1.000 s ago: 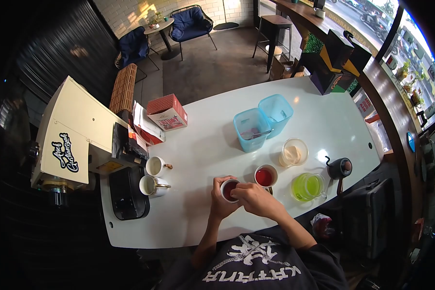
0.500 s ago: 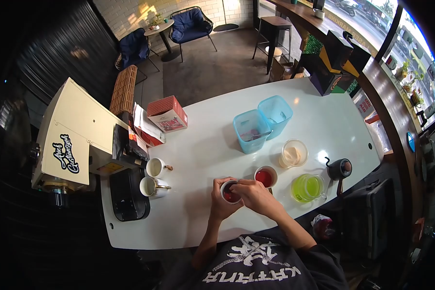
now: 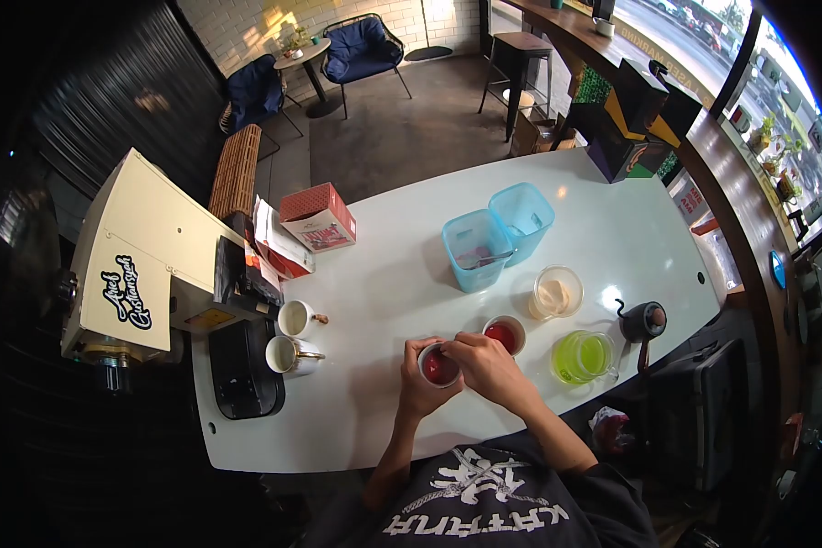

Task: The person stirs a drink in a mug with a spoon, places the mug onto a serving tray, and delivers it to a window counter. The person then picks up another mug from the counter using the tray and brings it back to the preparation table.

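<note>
My right hand (image 3: 486, 363) has shifted: half a second ago its fingertips were over the mouth of the cup, and now they have drawn back to its far right edge, so more of the red drink (image 3: 439, 368) shows. My left hand and the cup have hardly moved.

The cup (image 3: 441, 384) sits inside the curl of my left hand (image 3: 417, 384), just left of my right fingertips, its mouth facing up towards me; its long axis looks close to upright. The second cup (image 3: 521, 332), also with red drink, stands on the desk (image 3: 374, 292) just beyond my right hand, much nearer to it than to my left.

My left grip is closed around the cup's side. My right grip is bunched, fingers together at the rim; I cannot tell whether they pinch something thin. To the right stands a jug (image 3: 566, 358) of green liquid.
</note>
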A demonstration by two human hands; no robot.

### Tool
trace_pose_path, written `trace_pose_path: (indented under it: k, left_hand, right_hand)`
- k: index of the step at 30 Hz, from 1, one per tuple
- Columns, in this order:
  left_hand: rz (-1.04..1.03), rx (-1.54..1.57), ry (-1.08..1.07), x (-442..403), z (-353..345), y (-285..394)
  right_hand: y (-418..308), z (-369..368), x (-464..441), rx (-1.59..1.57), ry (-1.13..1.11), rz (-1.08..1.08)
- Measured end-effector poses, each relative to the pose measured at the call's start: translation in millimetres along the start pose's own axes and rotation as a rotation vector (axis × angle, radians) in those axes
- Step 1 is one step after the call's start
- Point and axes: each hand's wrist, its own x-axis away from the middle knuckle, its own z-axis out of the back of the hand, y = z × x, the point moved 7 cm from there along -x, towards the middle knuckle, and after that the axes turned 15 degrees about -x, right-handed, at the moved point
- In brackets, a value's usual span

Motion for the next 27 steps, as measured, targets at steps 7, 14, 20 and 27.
trace_pose_path:
  k: [7, 14, 20, 27]
  left_hand:
    - [-0.003, 0.018, -0.009, 0, -1, -1]
    - [-0.022, -0.001, -0.005, 0, -1, -1]
    - [-0.033, -0.02, -0.005, -1, 1, 3]
    - [-0.026, 0.043, -0.003, -1, 1, 5]
  right_hand:
    - [-1, -9, 3, -0.035, -0.111, -0.035]
    - [-7, -2, 4, 0.03, -0.109, -0.023]
    - [-4, -5, 2, 0.028, -0.014, -0.036]
    - [-5, -19, 6, -0.023, -0.208, -0.016]
